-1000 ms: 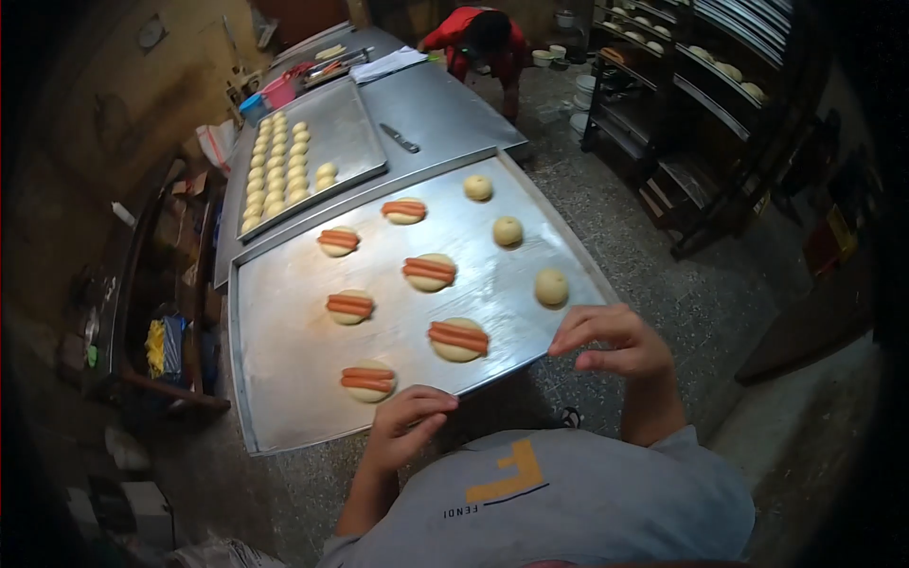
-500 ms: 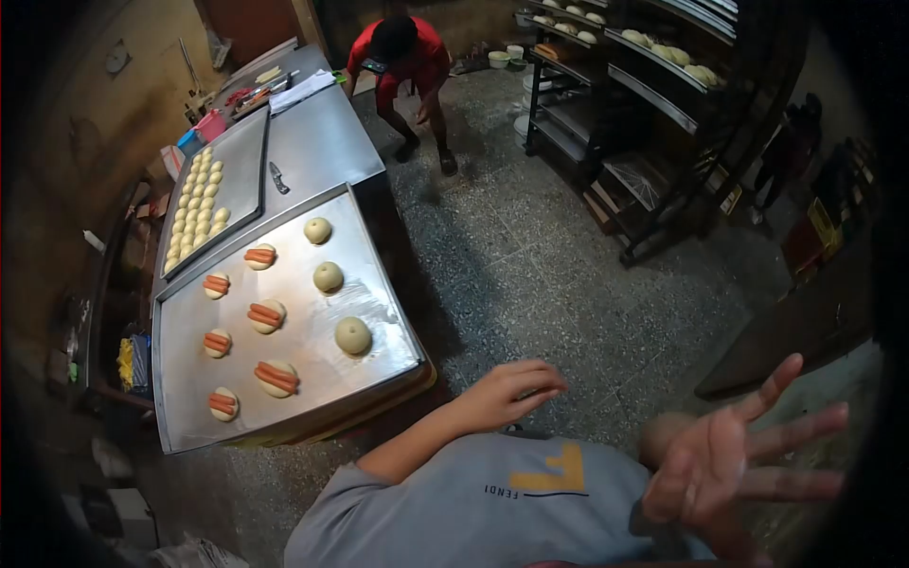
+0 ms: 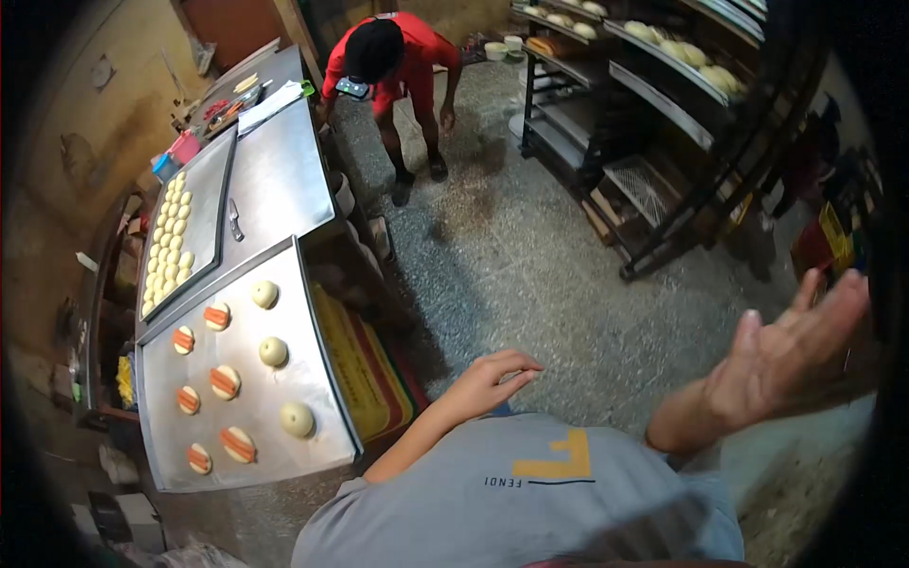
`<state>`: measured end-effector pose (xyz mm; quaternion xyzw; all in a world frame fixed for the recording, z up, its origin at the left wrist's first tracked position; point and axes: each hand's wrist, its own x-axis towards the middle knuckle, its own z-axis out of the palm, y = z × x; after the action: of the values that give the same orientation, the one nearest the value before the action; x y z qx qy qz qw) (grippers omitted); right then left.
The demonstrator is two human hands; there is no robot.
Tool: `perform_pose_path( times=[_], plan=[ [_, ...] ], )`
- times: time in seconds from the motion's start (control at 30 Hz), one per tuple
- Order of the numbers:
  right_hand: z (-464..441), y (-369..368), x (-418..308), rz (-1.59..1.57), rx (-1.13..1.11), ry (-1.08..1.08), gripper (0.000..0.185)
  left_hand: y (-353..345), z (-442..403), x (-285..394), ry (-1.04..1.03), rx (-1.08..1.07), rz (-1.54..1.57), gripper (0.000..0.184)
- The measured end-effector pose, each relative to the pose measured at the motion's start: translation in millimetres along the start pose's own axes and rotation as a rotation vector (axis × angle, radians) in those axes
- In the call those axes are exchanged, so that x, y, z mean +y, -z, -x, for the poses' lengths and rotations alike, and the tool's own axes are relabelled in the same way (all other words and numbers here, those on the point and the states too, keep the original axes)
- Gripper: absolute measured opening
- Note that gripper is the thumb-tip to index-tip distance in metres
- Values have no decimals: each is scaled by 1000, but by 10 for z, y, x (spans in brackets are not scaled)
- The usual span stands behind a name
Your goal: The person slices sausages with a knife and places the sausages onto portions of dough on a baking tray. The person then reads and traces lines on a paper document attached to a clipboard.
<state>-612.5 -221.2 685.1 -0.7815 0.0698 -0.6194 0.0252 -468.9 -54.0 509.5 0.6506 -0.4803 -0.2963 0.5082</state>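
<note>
In front of my grey shirt hangs my left hand (image 3: 492, 381), its fingers loosely bent, thumb apart, nothing in it. My right hand (image 3: 788, 358) is raised at the far right with its fingers stretched out, holding nothing. Nearest to my left hand is a metal baking tray (image 3: 248, 379) on the table corner. On that tray sit plain round dough balls (image 3: 296, 419) along the right side and several flattened dough pieces topped with sausage strips (image 3: 224, 381) on the left. Neither hand touches the tray.
A second tray (image 3: 216, 204) of small dough balls and a knife (image 3: 235, 220) lie on the steel table (image 3: 275, 180). Yellow crates (image 3: 365, 364) stand underneath. Beyond it a person in red (image 3: 398, 76) bends over. A rack (image 3: 606, 180) of dough trays stands to the right.
My right hand has swung upward and turned. My left hand has shifted slightly left. The view has turned, moving the table leftward, and the person in red has come nearer, bending lower.
</note>
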Motion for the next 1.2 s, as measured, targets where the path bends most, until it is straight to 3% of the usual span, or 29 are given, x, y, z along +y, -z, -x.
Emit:
perform_pose_path(
  times=[0.07,0.1,0.17,0.23,0.3,0.33,0.37,0.5,0.6,0.67,0.73,0.83,0.93,1.1,1.2],
  plan=[
    [91,-449,329,-19,-101,-137,74,194,-307,-77,-36,71,5,14],
    [221,-759,485,-195,-142,-202,69,303,-416,-133,-52,113,0,14],
    [712,-1276,970,-228,-465,-405,63,506,-630,-214,-83,196,-18,15],
    [1572,-1786,1502,16,-800,-312,58,631,-773,-240,-10,229,-27,15],
    [2581,-2033,1683,50,-1231,-766,62,750,-851,-253,124,254,-36,17],
    [3145,-2078,1827,105,-1495,-870,67,834,-901,-267,187,279,-40,17],
    [4605,-2088,2371,97,-1734,-490,64,917,-945,-291,199,341,-47,17],
    [3885,-2491,3097,-310,-1897,-378,53,1003,-989,-339,296,525,-72,24],
    [3281,-2809,3212,-696,-2047,-378,44,1059,-920,-437,401,753,-130,33],
    [2877,-3036,3167,-942,-2138,-391,39,1127,-820,-501,508,1013,-545,44],
    [3065,-3520,3247,-995,-2196,-322,38,1262,-628,-384,772,1158,-714,47],
    [3381,-3901,3435,-1046,-2276,-369,36,1457,-280,49,1273,1441,-449,53],
    [3704,-4153,3595,-1085,-2314,-484,35,1507,358,-87,1619,1517,-450,56],
    [4105,-4615,3541,-1154,-2265,-769,33,1495,606,-182,1614,1642,-473,53],
    [4335,-4932,3523,-1178,-2205,-921,32,1611,368,-264,1416,1547,-523,49]
  ],
)
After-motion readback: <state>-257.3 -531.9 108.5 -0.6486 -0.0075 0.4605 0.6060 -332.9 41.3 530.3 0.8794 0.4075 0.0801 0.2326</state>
